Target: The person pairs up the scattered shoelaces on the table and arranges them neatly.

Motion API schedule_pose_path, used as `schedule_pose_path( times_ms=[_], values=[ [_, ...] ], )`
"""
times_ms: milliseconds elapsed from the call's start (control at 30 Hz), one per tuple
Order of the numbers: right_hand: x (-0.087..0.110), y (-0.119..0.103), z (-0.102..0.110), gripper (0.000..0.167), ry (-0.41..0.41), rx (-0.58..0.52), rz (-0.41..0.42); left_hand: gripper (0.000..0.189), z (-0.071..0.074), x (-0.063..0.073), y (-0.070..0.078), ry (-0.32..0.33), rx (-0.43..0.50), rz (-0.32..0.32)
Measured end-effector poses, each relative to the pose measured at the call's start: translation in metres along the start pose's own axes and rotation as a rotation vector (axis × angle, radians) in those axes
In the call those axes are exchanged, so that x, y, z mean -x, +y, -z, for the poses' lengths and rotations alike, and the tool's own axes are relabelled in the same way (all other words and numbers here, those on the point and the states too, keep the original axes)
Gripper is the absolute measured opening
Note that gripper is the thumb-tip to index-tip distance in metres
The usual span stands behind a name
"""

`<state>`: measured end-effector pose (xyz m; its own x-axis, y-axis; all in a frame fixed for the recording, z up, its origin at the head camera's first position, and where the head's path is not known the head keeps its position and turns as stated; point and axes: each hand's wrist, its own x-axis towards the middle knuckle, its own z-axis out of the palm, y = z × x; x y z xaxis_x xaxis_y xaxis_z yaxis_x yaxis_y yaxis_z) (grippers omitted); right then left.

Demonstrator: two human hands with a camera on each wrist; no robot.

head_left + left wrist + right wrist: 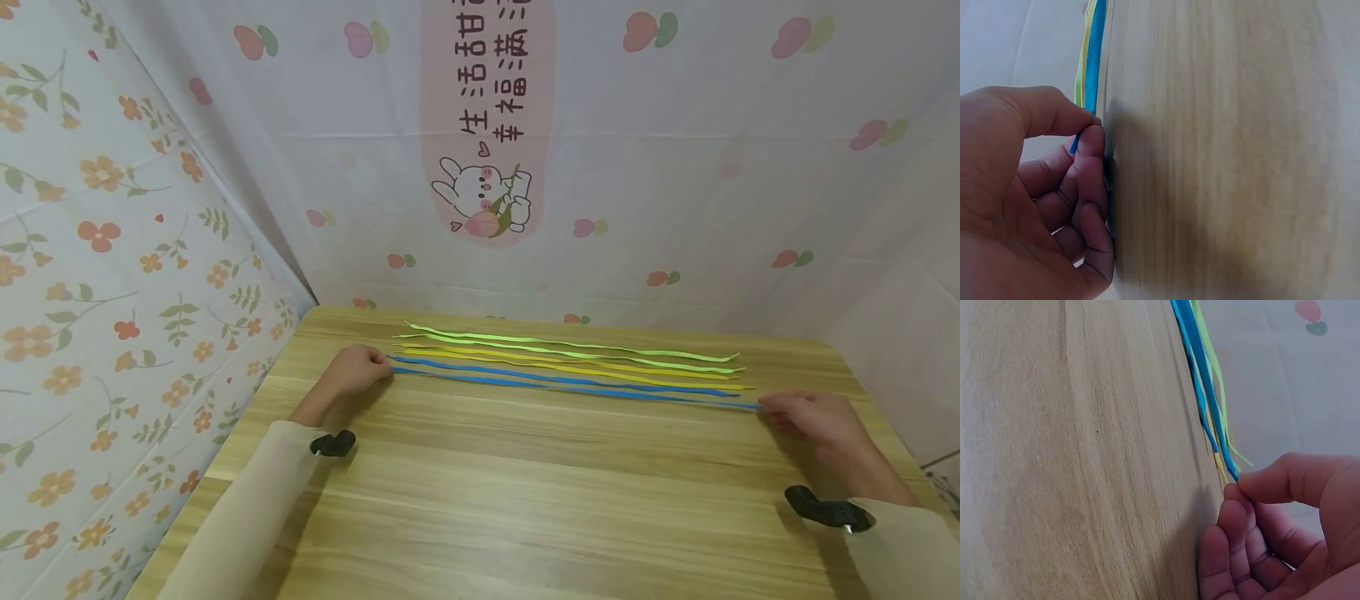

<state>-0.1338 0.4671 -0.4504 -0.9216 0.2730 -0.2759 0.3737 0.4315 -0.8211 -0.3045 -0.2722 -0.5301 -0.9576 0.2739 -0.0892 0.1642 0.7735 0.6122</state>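
Flat shoelaces lie side by side across the wooden table: two green point(570, 344), two yellow point(555, 364) and two blue. My left hand point(360, 369) pinches the left tip of the nearest blue shoelace point(555, 387) between thumb and forefinger; a short blue end pokes out past the fingers in the left wrist view. At the other end, my right hand point(813, 421) pinches the same lace's right tip. Between the hands it runs nearly straight, close over the tabletop. Just behind it lies the other blue shoelace point(540, 375), its right end loose in the right wrist view.
The wooden table point(510, 500) has rounded back corners. Behind it hangs a white cloth point(360, 167) printed with a rabbit and hearts, and a flowered cloth point(97, 317) hangs along the left. Dark wrist devices point(828, 510) sit at both sleeves.
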Motion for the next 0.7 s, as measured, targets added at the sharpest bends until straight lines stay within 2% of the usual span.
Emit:
schedule_pose_path(
  times_ms=[100, 200, 467, 700],
  values=[
    [0.0, -0.001, -0.001, 0.019, -0.018, 0.046, 0.034, 0.031, 0.0, -0.004, 0.0, -0.022, -0.023, 0.002],
    [-0.001, -0.002, -0.001, 0.018, -0.036, 0.109, 0.076, 0.032, -0.001, -0.008, -0.001, -0.032, -0.03, 0.034],
    [-0.002, -0.007, -0.004, 0.039, -0.06, 0.275, 0.124, 0.036, -0.002, -0.016, -0.001, -0.05, -0.054, 0.053],
    [-0.001, -0.014, -0.009, 0.043, -0.033, 0.426, 0.15, 0.033, -0.004, -0.022, 0.0, -0.036, -0.09, 0.057]
  ],
)
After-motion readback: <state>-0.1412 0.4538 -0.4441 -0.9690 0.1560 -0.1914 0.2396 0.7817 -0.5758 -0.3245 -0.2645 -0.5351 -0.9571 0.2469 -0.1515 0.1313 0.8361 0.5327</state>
